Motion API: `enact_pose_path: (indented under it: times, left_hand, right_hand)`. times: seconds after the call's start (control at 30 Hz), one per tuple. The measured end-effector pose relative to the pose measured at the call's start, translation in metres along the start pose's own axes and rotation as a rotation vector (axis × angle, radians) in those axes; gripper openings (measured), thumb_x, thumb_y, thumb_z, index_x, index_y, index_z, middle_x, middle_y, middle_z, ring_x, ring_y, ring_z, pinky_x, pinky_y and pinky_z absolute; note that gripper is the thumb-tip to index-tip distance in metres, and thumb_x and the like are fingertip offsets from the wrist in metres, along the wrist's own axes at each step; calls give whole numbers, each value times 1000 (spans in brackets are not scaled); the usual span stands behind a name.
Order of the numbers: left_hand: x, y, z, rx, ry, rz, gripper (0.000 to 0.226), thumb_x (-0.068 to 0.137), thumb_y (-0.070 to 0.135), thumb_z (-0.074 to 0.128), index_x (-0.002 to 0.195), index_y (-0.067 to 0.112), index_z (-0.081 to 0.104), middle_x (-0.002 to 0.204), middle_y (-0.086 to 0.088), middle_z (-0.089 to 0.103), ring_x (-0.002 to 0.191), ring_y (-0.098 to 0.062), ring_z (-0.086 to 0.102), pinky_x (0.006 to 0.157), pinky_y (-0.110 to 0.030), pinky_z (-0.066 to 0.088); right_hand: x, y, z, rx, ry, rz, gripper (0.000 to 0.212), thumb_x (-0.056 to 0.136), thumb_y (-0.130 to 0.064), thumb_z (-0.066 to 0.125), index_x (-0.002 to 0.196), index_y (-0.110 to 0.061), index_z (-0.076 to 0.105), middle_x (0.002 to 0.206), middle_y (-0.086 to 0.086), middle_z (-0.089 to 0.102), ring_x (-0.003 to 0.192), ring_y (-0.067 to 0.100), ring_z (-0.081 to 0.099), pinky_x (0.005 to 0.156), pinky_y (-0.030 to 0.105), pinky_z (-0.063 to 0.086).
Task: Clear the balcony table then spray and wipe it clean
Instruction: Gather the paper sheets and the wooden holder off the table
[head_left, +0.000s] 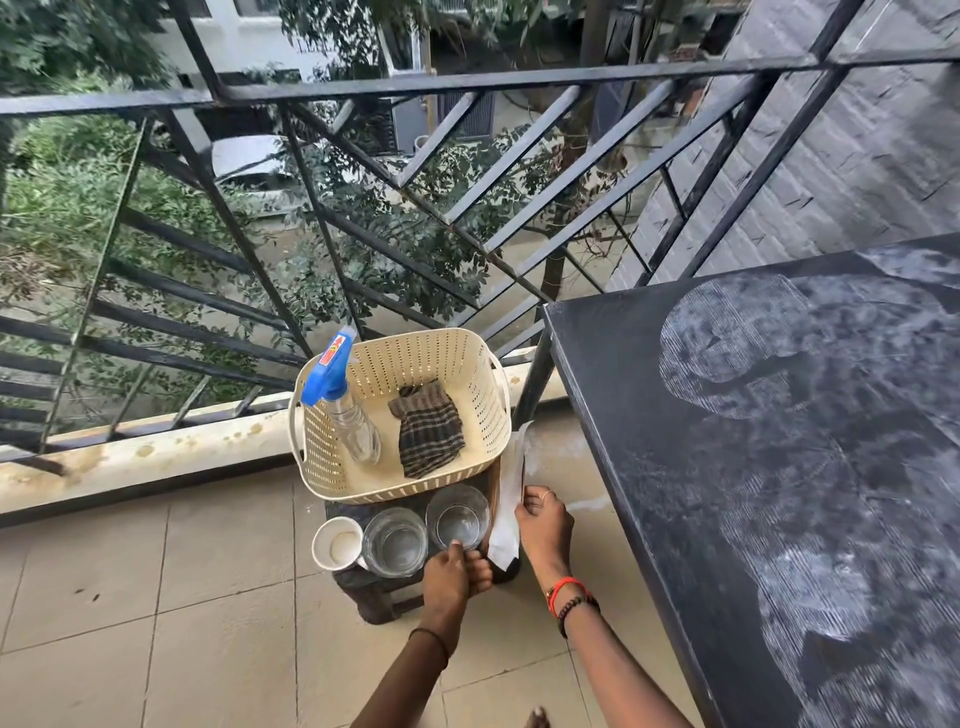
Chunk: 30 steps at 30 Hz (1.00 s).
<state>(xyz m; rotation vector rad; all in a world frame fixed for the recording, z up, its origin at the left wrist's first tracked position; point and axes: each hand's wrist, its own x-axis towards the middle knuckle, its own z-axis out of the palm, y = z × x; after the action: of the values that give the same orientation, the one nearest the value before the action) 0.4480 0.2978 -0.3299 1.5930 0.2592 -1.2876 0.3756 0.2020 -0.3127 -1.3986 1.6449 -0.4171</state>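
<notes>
Railing (363, 88): black metal bars run along the balcony's far edge, with trees and a white building beyond.
Paper cup (336, 545): white, upright, at the stool's front left corner, touching the left glass.
Spray bottle (343, 405): clear body with a blue trigger head, leaning in the basket's left corner. The head carries a red and yellow sticker whose writing is too small to read.
Left glass (395, 540): clear, upright, at the stool's front edge, between the paper cup and the right glass.
Basket (415, 340): cream, perforated, filling the back of the stool.
Cloth (428, 431): dark checked, crumpled on the basket floor to the right of the bottle.
Stool (374, 597): dark and low, on the tiled floor near the railing.
Left hand (454, 571): seen from the back at the stool's front edge, fingers curled under and one tip on the near wall of the right glass. I cannot tell whether it grips. A thin dark band circles the wrist.
Right glass (458, 517): clear, upright, just in front of the basket.
White paper (504, 519): a long strip hanging over the stool's right edge.
Right hand (543, 525): palm down, pinching the paper's right edge. It wears a ring, and red thread and dark beads circle the wrist.
Table (675, 467): black top coated in smeared pale dust, its left corner standing near the basket.
</notes>
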Motion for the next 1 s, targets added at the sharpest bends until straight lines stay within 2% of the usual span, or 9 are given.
enact_pose_path:
  times: [0.27,0.53,0.63,0.77,0.87,1.0]
  left_hand:
    - [-4,-2,0,27,4,36,44,105,21,32,73,0,54,58,-14,56,40,-15,57,40,-23,52]
    - [-9,-2,-3,-1,-58,16,40,104,28,36,74,5,49,49,-7,50,39,-15,47,39,-22,46]
    - [-11,-3,-4,34,-41,34,41,104,29,37,77,2,54,60,-14,55,49,-22,52,44,-24,50]
    - [-14,-3,-7,64,-42,57,42,104,30,37,79,1,56,63,-15,58,53,-23,56,47,-24,52]
    - [-16,-1,-6,58,-42,67,42,104,29,37,78,2,56,64,-16,57,52,-22,55,45,-23,51]
    - [-15,-2,-7,78,-41,64,42,103,30,38,79,1,57,63,-15,59,51,-21,56,47,-24,53]
  right_hand:
    - [3,4,1,-3,-24,9,19,83,2,59,99,-5,65,97,10,70,83,19,60,74,20,42]
    - [6,6,4,5,-18,20,25,83,-3,62,108,-6,61,102,11,69,93,23,63,78,20,43]
    - [6,6,5,21,-18,24,26,83,-4,62,108,-6,61,102,11,69,92,22,63,78,22,44]
    - [7,7,6,40,-15,33,29,82,-5,63,111,-6,60,104,12,68,93,23,62,79,23,45]
    - [8,8,6,56,-8,42,29,84,-10,63,113,-8,59,105,10,67,88,18,59,76,22,43]
    - [9,9,7,74,20,41,26,86,-19,61,111,-12,59,106,9,67,92,21,61,77,23,44]
